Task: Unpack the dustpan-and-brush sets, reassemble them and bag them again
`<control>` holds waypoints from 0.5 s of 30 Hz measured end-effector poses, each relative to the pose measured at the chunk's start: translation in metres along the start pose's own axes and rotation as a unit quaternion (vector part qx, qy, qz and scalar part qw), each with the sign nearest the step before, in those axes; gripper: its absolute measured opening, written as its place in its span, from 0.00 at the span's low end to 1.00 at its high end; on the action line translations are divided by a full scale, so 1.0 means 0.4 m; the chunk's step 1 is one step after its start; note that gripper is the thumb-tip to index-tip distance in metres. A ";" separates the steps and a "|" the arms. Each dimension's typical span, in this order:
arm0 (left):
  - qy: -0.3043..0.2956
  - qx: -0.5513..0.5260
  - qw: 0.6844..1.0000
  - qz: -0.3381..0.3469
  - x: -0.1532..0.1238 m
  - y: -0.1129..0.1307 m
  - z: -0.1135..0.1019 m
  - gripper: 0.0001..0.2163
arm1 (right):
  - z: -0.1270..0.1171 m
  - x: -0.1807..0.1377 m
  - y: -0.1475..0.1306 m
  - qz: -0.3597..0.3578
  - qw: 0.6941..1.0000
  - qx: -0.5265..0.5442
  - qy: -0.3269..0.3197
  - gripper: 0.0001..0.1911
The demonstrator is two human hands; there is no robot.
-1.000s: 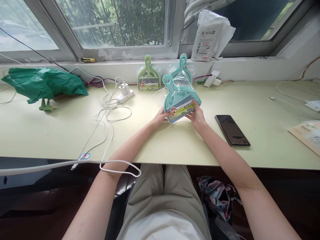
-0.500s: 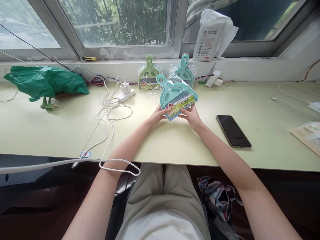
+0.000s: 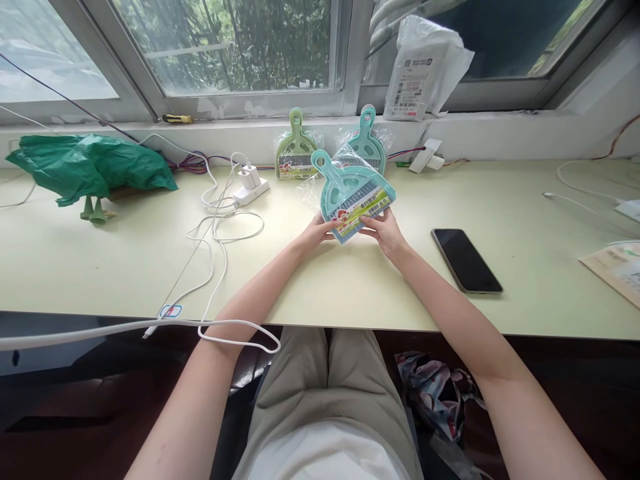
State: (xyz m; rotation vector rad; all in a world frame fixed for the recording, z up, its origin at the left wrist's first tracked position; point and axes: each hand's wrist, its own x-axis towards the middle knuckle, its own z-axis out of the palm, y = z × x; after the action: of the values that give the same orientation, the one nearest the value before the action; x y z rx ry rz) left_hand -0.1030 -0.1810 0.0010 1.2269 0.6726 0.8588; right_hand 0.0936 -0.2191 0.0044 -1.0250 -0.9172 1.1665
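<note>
A teal mini dustpan-and-brush set (image 3: 350, 190) in a clear plastic wrapper is held tilted just above the desk, handle pointing up and to the left. My left hand (image 3: 316, 234) grips its lower left corner. My right hand (image 3: 384, 232) pinches its lower right edge. Behind it, a green packaged set (image 3: 297, 148) and another teal packaged set (image 3: 369, 139) lean upright against the wall under the window sill.
A dark phone (image 3: 467, 261) lies on the pale desk (image 3: 100, 267) to the right. White cables and a charger on a power strip (image 3: 249, 186) sprawl left of centre. A green plastic bag (image 3: 90, 167) sits far left, a white parcel bag (image 3: 425, 67) on the sill.
The teal set has swung to the left and lifted slightly in both hands; its handle now points further left. Both hands keep hold of its lower edge.
</note>
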 end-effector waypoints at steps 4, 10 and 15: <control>0.012 -0.009 1.000 0.000 0.001 -0.001 0.003 0.26 | 0.003 0.001 0.004 -0.002 1.000 0.015 0.004 0.32; 0.011 -0.019 1.000 0.007 0.005 -0.007 -0.002 0.25 | 0.002 0.003 0.001 -0.016 1.000 0.021 -0.010 0.32; 0.004 -0.015 1.000 0.006 0.002 -0.004 0.003 0.26 | -0.009 0.008 -0.007 -0.010 1.000 0.016 -0.026 0.32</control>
State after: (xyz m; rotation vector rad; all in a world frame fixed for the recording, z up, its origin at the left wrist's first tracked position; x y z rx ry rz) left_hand -0.1013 -0.1809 -0.0002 1.2015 0.6581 0.8814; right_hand 0.0984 -0.2167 0.0063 -0.9630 -0.9443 1.1921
